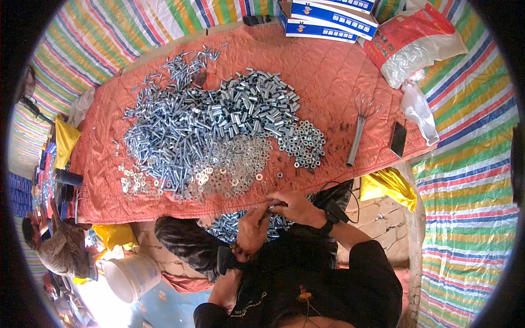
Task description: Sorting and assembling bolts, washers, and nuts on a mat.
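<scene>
At the near edge of the red cloth-covered table [339, 54], my left hand [252, 228] and my right hand [298, 209] meet with fingers pinched together. Something small and metallic seems to sit between the fingertips, but its kind is too small to make out. Below my hands, a heap of assembled-looking bolts [223, 227] lies by my lap. On the table in front are a large pile of loose bolts [158, 131], metal sleeves [240, 112], flat washers [232, 158] and hex nuts [303, 145].
A hand rake with wire tines [358, 134] and a phone [398, 139] lie at right. Blue-white boxes [322, 27] and a bag of parts [413, 46] stand at the back. A white bucket [131, 277] is lower left, near another person [63, 246]. Striped sheeting [470, 218] surrounds everything.
</scene>
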Demonstrator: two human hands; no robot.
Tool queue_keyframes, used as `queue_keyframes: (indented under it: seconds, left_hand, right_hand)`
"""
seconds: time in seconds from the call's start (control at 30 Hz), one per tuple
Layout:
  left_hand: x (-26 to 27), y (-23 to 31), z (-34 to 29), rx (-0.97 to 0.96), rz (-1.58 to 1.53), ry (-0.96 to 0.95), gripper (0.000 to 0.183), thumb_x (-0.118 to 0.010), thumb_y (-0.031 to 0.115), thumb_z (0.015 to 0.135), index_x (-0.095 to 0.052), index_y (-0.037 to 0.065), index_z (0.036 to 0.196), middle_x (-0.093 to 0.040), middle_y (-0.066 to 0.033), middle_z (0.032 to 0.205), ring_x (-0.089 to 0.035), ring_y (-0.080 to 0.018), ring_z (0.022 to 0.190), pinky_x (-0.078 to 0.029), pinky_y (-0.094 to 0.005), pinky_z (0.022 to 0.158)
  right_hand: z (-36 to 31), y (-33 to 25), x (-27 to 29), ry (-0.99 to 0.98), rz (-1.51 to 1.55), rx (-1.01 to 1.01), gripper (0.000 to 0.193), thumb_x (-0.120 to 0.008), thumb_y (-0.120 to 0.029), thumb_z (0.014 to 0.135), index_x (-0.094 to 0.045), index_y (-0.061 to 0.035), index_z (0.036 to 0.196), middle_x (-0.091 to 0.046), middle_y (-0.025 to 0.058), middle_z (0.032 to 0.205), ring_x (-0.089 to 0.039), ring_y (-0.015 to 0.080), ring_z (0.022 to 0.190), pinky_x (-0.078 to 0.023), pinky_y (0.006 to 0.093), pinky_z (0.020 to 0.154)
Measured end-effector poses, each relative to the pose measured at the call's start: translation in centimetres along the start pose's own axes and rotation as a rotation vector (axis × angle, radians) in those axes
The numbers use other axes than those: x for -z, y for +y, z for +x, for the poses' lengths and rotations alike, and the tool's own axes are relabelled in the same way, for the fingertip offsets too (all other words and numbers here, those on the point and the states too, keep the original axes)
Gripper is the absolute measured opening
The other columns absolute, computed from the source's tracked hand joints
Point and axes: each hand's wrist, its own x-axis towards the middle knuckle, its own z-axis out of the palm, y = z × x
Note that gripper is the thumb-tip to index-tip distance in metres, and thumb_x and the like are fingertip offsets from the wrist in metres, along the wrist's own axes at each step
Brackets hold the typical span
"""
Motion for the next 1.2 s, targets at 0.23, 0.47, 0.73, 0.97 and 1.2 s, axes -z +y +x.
queue_keyframes:
  seconds: [0.23, 0.47, 0.73, 0.97, 1.2]
  left_hand:
    - [-1.0, -1.4, 0.1, 0.022, 0.039, -0.006, 0.021, -0.066, 0.004, 0.079, -0.066, 0.002, 0.100, -0.064, -0.0196, 0.078, -0.063, -0.0355, 0.065, -0.050, -0.0362, 0.056]
    - [-1.8, -1.7, -0.7, 0.522, -0.385, 0.135, 0.013, -0.063, 0.006, 0.086, -0.066, -0.001, 0.096, -0.062, -0.0068, 0.063, -0.056, -0.0128, 0.049, -0.045, -0.0261, 0.047]
    - [-2.0, -3.5, -1.8, 0.587, -0.718, 0.205, 0.018, -0.059, 0.011, 0.091, -0.063, -0.003, 0.101, -0.059, -0.0041, 0.064, -0.056, -0.0096, 0.052, -0.047, -0.0244, 0.047]
    - [-1.7, -3.9, -2.0, 0.546, -0.691, 0.197, 0.018, -0.059, 0.012, 0.092, -0.062, -0.003, 0.102, -0.059, -0.0040, 0.064, -0.056, -0.0095, 0.052, -0.048, -0.0243, 0.047]
    - [-2.7, -4.5, -2.1, 0.569, -0.770, 0.210, 0.018, -0.058, 0.012, 0.092, -0.062, -0.002, 0.103, -0.058, -0.0031, 0.064, -0.055, -0.0087, 0.052, -0.046, -0.0234, 0.046]
  right_hand:
    - [0.8, -1.4, 0.6, -0.073, 0.015, -0.105, 0.028, -0.061, -0.023, 0.087, -0.062, -0.0033, 0.106, -0.065, 0.0159, 0.097, -0.064, 0.0323, 0.090, -0.050, 0.0382, 0.079]
    - [4.3, 1.0, 2.0, 0.311, -0.405, 0.112, 0.015, -0.065, -0.016, 0.083, -0.065, -0.0025, 0.090, -0.062, 0.0149, 0.078, -0.061, 0.0323, 0.072, -0.048, 0.0373, 0.062]
    - [6.9, 0.7, 0.6, 0.123, -0.632, 0.207, 0.013, -0.063, -0.019, 0.083, -0.063, -0.0056, 0.086, -0.058, 0.0148, 0.080, -0.058, 0.0339, 0.076, -0.046, 0.0441, 0.065]
    - [7.3, 2.1, 0.8, 0.161, -0.622, 0.237, 0.015, -0.064, -0.020, 0.082, -0.060, -0.0053, 0.080, -0.056, 0.0127, 0.075, -0.058, 0.0324, 0.075, -0.045, 0.0431, 0.066]
    - [8.6, 2.3, 1.1, 0.052, -0.704, 0.263, 0.015, -0.065, -0.017, 0.081, -0.063, -0.0041, 0.088, -0.057, 0.0122, 0.077, -0.058, 0.0339, 0.071, -0.046, 0.0441, 0.062]
